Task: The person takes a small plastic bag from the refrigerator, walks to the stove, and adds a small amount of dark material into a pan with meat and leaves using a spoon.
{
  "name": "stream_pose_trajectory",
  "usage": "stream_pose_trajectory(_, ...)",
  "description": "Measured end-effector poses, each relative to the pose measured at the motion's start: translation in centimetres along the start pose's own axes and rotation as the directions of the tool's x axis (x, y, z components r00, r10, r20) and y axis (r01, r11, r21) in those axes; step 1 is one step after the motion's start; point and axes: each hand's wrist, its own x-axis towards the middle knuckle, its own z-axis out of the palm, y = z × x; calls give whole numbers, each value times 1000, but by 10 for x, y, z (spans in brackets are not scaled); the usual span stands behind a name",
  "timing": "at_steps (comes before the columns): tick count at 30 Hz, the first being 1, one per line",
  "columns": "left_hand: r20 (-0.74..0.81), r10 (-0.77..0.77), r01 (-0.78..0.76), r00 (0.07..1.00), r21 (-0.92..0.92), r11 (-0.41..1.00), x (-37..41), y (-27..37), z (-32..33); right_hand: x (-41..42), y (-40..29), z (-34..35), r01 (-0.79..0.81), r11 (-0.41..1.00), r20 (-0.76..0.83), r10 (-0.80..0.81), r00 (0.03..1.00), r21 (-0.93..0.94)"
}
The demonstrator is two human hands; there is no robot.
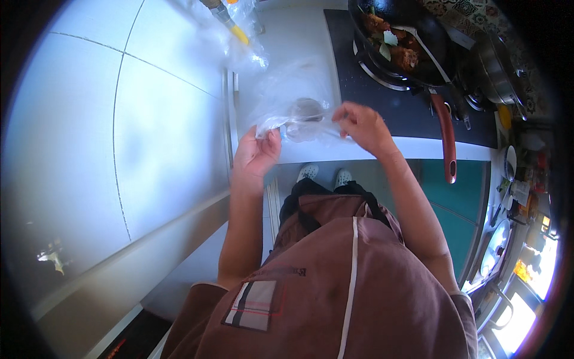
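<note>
A clear plastic bag [293, 87] lies on the white counter [296, 33] in front of me, partly spread between both hands. My left hand [258, 151] pinches its near left edge between thumb and fingers. At the opposite side of the bag, my right hand [365, 128] has its curled fingers on the thin film, slightly blurred. A round greyish-brown item [307, 109] shows through the plastic; what it is I cannot tell.
To the right, a black wok [430, 49] with browned food pieces and a metal spatula [426, 47] sits on a gas hob [358, 107]. Its red-brown handle [444, 130] juts past the counter edge. A steel pot [493, 67] stands beyond. Tiled wall [166, 134] bounds the left.
</note>
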Motion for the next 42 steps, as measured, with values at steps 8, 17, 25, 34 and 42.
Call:
stream_pose_trajectory(8,106,411,-358,906,711,605,-5,-48,19,-15,-31,-5,-205,756,373,-56,926,622)
stream_pose_trajectory(17,432,525,-510,733,860,5,-13,-60,37,-4,-91,-16,-158,143,206,-435,877,977)
stream_pose_trajectory(25,472,703,-678,533,734,21,-48,-43,84,2,-112,-33,384,593,-249,-299,921,707)
stream_pose_trajectory(34,595,454,-671,663,741,9,-58,-40,104,12,-33,64,40,799,166,-173,971,600)
stream_pose_trajectory(42,153,506,-194,849,981,29,-45,-81,-39,-7,-21,65,-79,536,45,76,996,840)
